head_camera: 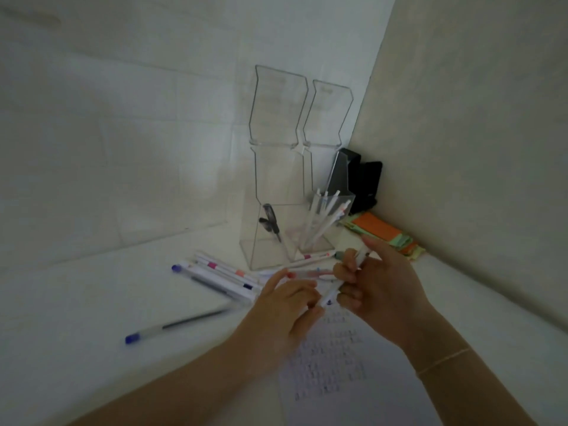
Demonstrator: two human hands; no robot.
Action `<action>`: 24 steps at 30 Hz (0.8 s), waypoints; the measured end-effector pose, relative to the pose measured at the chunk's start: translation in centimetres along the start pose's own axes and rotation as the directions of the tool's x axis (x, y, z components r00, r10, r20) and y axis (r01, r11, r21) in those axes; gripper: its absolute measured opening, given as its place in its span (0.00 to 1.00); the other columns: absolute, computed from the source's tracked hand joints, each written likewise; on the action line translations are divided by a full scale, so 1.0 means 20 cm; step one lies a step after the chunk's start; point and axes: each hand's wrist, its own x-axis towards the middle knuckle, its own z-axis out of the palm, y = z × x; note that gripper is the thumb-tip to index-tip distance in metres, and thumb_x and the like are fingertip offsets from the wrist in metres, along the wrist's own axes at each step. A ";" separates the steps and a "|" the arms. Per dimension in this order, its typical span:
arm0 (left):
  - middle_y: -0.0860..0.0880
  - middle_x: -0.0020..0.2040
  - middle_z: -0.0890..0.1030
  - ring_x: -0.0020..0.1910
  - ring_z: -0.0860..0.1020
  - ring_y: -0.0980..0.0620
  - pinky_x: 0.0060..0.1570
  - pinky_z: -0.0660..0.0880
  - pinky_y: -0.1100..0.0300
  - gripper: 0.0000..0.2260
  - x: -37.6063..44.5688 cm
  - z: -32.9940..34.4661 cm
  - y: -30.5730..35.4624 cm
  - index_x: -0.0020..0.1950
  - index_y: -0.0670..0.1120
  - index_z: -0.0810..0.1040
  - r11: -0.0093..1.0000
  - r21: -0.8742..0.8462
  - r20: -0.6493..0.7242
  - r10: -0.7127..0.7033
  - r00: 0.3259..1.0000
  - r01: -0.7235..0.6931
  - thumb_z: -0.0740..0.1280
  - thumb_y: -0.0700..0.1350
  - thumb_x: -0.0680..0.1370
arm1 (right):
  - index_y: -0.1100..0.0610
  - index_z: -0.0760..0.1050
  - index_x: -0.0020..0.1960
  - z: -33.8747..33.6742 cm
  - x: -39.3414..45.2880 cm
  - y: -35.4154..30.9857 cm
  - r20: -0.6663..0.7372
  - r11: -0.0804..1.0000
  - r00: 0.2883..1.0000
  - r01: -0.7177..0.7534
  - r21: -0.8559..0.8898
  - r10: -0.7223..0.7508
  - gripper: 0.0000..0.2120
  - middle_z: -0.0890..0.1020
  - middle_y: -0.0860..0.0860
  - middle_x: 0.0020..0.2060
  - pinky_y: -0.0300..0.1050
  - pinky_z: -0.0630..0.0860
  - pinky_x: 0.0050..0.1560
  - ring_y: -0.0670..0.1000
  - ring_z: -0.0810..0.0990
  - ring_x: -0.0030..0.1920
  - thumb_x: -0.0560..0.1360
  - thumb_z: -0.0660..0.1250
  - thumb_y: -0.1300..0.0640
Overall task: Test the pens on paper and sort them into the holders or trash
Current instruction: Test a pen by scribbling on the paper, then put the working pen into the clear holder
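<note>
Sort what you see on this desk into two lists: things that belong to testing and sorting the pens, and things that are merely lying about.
Part of the job:
white pen gripped by left hand and right hand
loose pens on the desk
blue-capped pen
test paper
holder with pens
holder with scissors

Lying about:
scissors
coloured paper pads
black object in the corner

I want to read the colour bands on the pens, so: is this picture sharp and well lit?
Head view: dim, flat light; both hands and the white pen they hold are motion-blurred; the loose pens look soft; wide-angle lens bends the edges.
</note>
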 end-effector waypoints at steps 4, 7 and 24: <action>0.57 0.60 0.76 0.63 0.69 0.61 0.72 0.52 0.55 0.18 0.00 -0.02 0.00 0.59 0.52 0.76 0.984 0.019 0.038 -0.177 0.984 0.176 0.53 0.58 0.78 | 0.56 0.70 0.32 0.05 0.02 -0.15 -0.107 0.950 0.983 0.112 -0.293 -0.149 0.24 0.72 0.52 0.28 0.38 0.66 0.25 0.48 0.64 0.26 0.76 0.57 0.39; 0.52 0.59 0.78 0.60 0.75 0.54 0.66 0.63 0.50 0.17 -0.02 0.00 -0.02 0.62 0.50 0.73 0.955 0.246 0.040 -0.183 0.982 0.167 0.57 0.54 0.76 | 0.56 0.72 0.37 0.12 0.12 -0.38 -0.248 0.754 0.834 0.268 -0.599 -0.494 0.17 0.74 0.53 0.33 0.41 0.72 0.37 0.49 0.71 0.32 0.80 0.56 0.49; 0.54 0.52 0.82 0.52 0.80 0.58 0.58 0.72 0.49 0.17 -0.04 0.03 -0.04 0.50 0.52 0.82 0.896 0.414 0.150 -0.238 0.960 0.158 0.55 0.53 0.73 | 0.61 0.74 0.50 0.08 0.69 -0.29 0.087 -0.145 0.756 -0.011 -0.989 -0.649 0.11 0.79 0.59 0.48 0.51 0.70 0.56 0.59 0.77 0.51 0.80 0.54 0.58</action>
